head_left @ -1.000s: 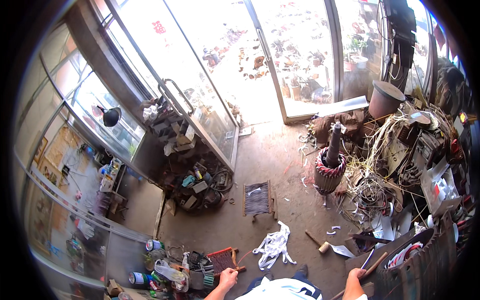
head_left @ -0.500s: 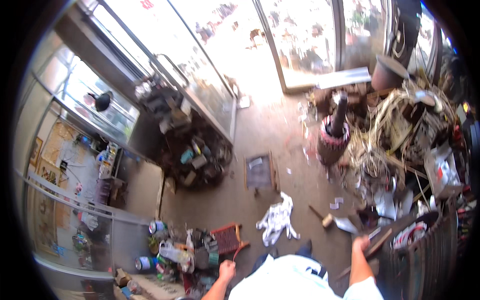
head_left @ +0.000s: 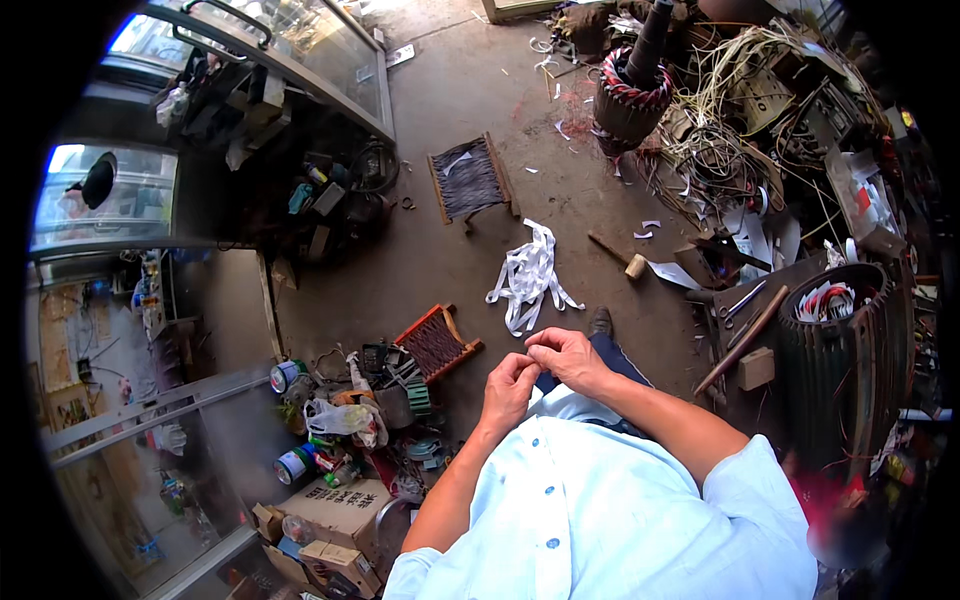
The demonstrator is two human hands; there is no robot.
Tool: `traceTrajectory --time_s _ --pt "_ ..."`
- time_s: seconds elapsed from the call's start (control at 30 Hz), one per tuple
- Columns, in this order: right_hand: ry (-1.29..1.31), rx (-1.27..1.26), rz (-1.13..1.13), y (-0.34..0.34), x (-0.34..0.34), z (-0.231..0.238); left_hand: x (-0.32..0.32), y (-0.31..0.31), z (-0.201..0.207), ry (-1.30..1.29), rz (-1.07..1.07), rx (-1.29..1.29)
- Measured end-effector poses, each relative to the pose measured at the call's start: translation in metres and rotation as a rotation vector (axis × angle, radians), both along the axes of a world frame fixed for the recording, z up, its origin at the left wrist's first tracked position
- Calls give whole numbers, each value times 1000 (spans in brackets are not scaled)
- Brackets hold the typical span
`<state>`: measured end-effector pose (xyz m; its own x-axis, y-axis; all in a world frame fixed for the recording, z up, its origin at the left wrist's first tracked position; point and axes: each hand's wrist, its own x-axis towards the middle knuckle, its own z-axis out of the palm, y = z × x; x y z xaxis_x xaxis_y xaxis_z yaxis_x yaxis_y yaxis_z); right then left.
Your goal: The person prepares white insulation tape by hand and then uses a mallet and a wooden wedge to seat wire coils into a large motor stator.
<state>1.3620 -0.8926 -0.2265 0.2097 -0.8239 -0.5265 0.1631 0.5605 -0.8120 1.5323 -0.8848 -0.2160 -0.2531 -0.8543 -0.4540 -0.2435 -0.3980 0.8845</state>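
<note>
We are noting left hand (head_left: 513,384) and right hand (head_left: 570,358), grips pinched, whether on anything we cannot tell, and suspecting a stepping shoe (head_left: 601,320) could snag the loose white tape (head_left: 527,270) beyond.

bright window (head_left: 140,205) left | edges bent, corners black | lower-right blurred

Left hand (head_left: 512,385) meeting right hand (head_left: 568,358) as I watch remotely, white tape (head_left: 528,277) heaped beyond, mallet (head_left: 633,265) lying rightward
</note>
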Motion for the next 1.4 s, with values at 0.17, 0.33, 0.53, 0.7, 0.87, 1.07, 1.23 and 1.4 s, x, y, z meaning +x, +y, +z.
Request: traceTrajectory --time_s 0.17,0.33,0.53,0.7,0.87,1.07,1.23,1.4 --pt "-11 -17 -117 7 33 -22 38 -1 -10 -160 -156 -95" --pt "108 63 -391 -5 11 -29 51 -4 -20 -163 -312 -37" --pt "186 147 -638 -49 -37 -27 43 -31 -38 -157 -281 -12" --pt "10 226 -498 -109 -62 -46 18 -102 -42 -141 -204 1" --pt "-178 80 -327 -210 -78 -47 -45 -204 -37 -165 -197 7" --pt "-118 -117 -360 -307 -155 -23 -122 -302 -14 -170 -275 111" --pt "-203 -88 -606 -335 -214 -22 -185 -368 14 -284 -462 99" --pt "-247 36 -794 -363 -250 -31 -223 -425 17 -196 -516 69"
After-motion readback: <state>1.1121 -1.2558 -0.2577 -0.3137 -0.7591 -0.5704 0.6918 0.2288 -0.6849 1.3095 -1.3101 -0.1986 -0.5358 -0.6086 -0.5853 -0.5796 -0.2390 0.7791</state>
